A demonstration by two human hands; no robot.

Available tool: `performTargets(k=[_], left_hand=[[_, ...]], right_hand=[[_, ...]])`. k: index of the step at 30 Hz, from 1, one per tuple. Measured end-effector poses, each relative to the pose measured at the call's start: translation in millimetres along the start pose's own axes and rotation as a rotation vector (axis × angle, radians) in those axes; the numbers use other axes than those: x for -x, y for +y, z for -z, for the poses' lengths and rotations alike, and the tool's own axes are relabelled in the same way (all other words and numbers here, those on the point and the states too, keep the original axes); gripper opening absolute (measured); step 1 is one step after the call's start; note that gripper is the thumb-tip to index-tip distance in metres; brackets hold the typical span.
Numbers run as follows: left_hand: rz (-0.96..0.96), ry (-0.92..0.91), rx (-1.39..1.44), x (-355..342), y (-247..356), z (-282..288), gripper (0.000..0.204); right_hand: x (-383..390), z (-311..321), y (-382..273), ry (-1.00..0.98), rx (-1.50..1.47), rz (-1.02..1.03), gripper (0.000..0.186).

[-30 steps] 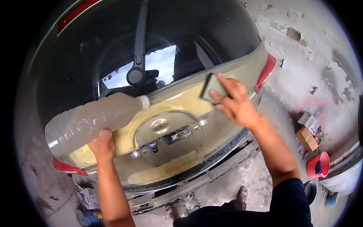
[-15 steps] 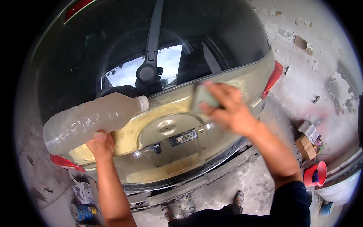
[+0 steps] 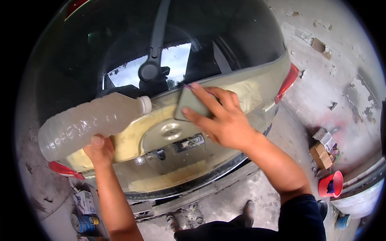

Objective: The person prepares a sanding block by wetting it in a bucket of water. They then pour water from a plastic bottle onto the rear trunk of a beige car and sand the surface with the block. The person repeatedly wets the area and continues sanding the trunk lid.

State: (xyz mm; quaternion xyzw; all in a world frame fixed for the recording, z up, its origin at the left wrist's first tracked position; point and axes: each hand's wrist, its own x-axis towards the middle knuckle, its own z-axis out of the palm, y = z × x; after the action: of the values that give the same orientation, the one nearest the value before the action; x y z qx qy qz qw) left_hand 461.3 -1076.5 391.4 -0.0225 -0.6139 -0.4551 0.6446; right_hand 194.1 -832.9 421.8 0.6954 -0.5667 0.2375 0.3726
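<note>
My left hand point(image 3: 99, 152) is wrapped round a large clear plastic bottle point(image 3: 90, 122) of cloudy greyish liquid. The bottle lies nearly on its side, its white-capped neck pointing right, in front of the car's tailgate point(image 3: 165, 176). My right hand point(image 3: 225, 114) presses a flat grey-green sanding pad point(image 3: 189, 103) with a purple edge against the panel just below the rear window, fingers spread over it. Bare yellowish patches mark the tailgate around the round emblem recess point(image 3: 171, 131). Part of the pad is hidden under my fingers.
A rear wiper point(image 3: 155, 52) crosses the dark window point(image 3: 233, 32). Red tail lights point(image 3: 288, 82) sit at the car's sides. Along the scuffed wall stand a red bucket point(image 3: 335, 178) and a cardboard box point(image 3: 320, 156). Blue cans point(image 3: 81, 223) are on the floor at left.
My right hand has slid the sanding pad left along the panel, toward the bottle's cap. The bottle and left hand appear slightly further left, as the whole view has shifted a little.
</note>
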Motion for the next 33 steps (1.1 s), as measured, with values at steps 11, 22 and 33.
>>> performTargets(k=[11, 22, 33], left_hand=[[-0.006, -0.036, 0.005, -6.2, 0.0, -1.5, 0.086], [-0.010, -0.027, -0.025, -4.5, 3.6, -7.1, 0.089], [-0.036, -0.096, -0.001, -6.3, 2.0, 0.0, 0.084]], right_hand=[[21.2, -18.9, -22.4, 0.174, -0.002, -0.267, 0.054], [15.1, -21.8, -27.8, 0.223, -0.046, -0.375, 0.043], [23.3, -20.3, -20.5, 0.249, -0.012, -0.462, 0.044]])
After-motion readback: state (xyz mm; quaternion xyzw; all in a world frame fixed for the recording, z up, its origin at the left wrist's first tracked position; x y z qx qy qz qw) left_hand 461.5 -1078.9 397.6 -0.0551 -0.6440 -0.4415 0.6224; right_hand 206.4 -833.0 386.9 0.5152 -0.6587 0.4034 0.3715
